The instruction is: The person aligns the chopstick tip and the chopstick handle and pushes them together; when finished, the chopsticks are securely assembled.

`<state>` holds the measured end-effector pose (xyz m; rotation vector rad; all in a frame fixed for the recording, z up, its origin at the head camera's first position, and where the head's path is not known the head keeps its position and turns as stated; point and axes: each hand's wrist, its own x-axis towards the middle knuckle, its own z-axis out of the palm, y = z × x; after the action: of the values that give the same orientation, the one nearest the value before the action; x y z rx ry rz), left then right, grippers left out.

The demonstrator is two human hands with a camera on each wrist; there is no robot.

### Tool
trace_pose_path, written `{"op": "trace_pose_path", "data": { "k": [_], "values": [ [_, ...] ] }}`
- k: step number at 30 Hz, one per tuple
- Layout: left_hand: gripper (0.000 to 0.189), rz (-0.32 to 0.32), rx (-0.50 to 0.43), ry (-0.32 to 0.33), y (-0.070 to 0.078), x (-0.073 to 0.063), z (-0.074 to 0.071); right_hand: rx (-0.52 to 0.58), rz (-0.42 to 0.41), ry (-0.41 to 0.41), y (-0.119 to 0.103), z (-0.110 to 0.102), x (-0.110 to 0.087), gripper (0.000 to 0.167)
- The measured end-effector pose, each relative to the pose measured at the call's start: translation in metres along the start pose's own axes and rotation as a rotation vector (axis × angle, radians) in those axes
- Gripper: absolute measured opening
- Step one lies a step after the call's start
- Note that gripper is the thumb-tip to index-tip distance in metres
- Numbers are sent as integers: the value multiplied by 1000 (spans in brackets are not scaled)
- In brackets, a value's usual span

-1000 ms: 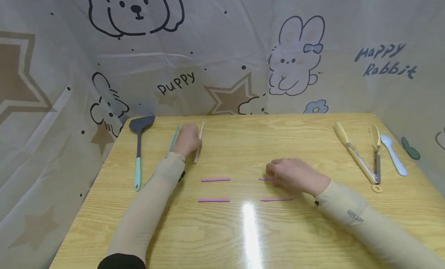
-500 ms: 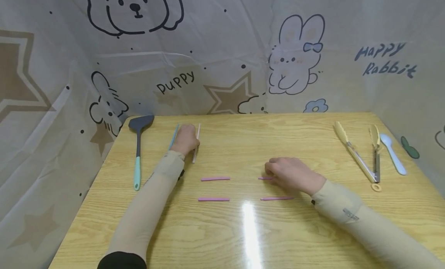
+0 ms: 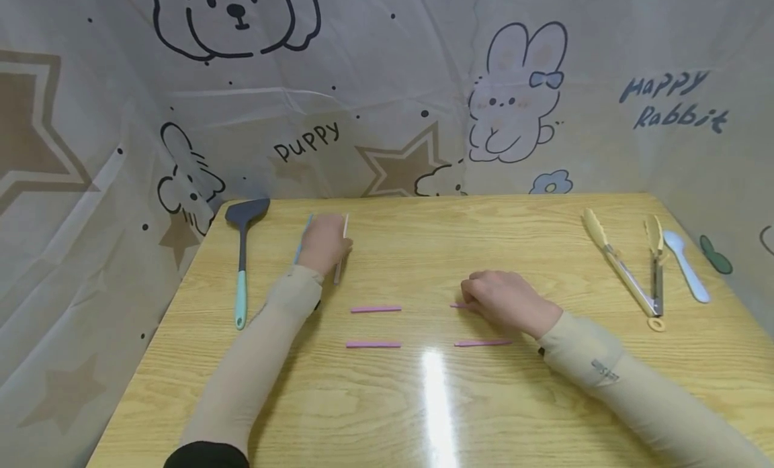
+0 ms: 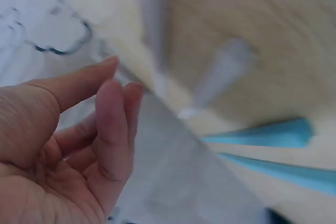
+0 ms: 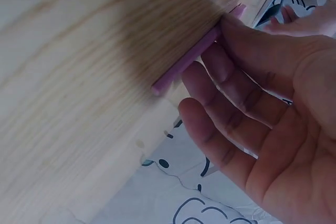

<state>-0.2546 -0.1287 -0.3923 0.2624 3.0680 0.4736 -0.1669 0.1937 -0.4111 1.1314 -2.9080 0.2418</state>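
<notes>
My left hand point(image 3: 324, 242) is low over the back left of the table, between a blue stick point(image 3: 297, 254) and a white stick point(image 3: 338, 272). In the left wrist view its thumb and fingers are loosely bent with nothing between them; two whitish sticks point(image 4: 226, 72) and two teal sticks point(image 4: 273, 134) lie beyond the fingertips. At centre right, my right hand point(image 3: 506, 300) pinches a purple stick point(image 5: 189, 59) between thumb and index finger. The other fingers stay loosely bent beside it. From above, most of that stick is hidden under the hand.
Two purple sticks lie at centre left, a back one point(image 3: 375, 309) and a front one point(image 3: 373, 345). Another purple stick point(image 3: 482, 344) lies below my right hand. A spatula point(image 3: 241, 273) is at far left. Tongs point(image 3: 625, 273) and a light blue spoon point(image 3: 686, 266) lie at far right.
The white stick has shifted slightly left and straightened next to my left hand, whose thumb now spreads out over it. The right hand has barely moved and stays at the purple stick.
</notes>
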Motion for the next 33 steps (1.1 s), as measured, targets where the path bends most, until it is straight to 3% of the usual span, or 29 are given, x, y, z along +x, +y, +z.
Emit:
{"op": "trace_pose_path", "data": {
  "k": [2, 4, 10, 13, 17, 23, 28, 33],
  "values": [
    [22, 67, 23, -5, 9, -6, -2, -16, -17, 17, 0, 1, -1, 27],
    [26, 146, 53, -52, 19, -14, -4, -30, -31, 30, 0, 1, -2, 27],
    [27, 365, 40, -338, 33, -35, -1, -49, -18, -16, 0, -2, -1, 28],
    [27, 423, 42, -410, 34, -44, 4, -33, 3, -39, 1, -6, 0, 29],
    [29, 476, 57, -426, 35, -55, 11, -7, 13, -38, 2, -14, 1, 28],
    [24, 495, 87, -401, 37, -63, 16, 22, -16, -9, 3, -28, 6, 23],
    [18, 503, 91, -392, 39, -63, 17, 47, -60, 60, 3, -38, 10, 18],
    [16, 530, 69, -396, 37, -63, 17, 32, -100, 142, 3, -48, 15, 23]
  ]
}}
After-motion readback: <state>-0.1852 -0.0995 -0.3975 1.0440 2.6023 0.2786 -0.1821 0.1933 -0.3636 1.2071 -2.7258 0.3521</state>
